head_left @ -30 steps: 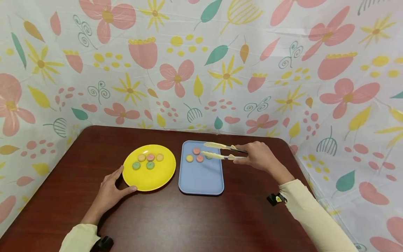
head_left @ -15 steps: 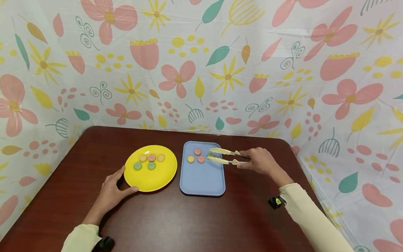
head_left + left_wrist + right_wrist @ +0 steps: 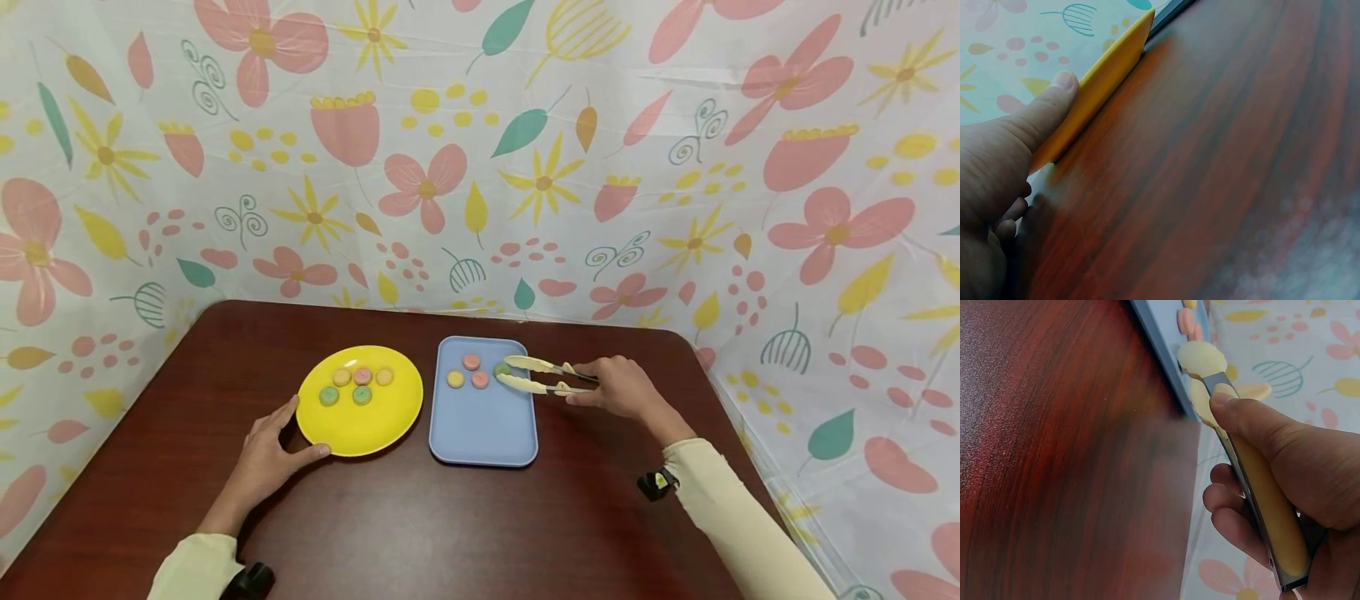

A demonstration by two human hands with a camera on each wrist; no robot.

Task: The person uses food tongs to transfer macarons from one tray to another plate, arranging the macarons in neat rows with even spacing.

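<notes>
My right hand (image 3: 624,387) grips a pair of tongs (image 3: 531,385) with cream tips and metal arms. In the head view, the tong tips lie on either side of a green macaron (image 3: 502,369) on the blue tray (image 3: 483,437). Pink macarons (image 3: 471,362) and a yellow macaron (image 3: 455,379) lie to the left on that tray. My left hand (image 3: 262,454) holds the near left rim of the yellow plate (image 3: 375,433), thumb on the rim in the left wrist view. Several macarons sit on this plate, among them a green one (image 3: 362,395) and a pink one (image 3: 363,376).
Plate and tray stand side by side on a dark brown wooden table (image 3: 480,533), with a narrow gap between them. A flower-printed curtain (image 3: 450,167) hangs behind the table and along both sides. Each wrist carries a small black camera (image 3: 656,483).
My right hand has moved slightly down and right, bringing the tong tips from above the green macaron to around it, closer together. My left hand stays on the plate.
</notes>
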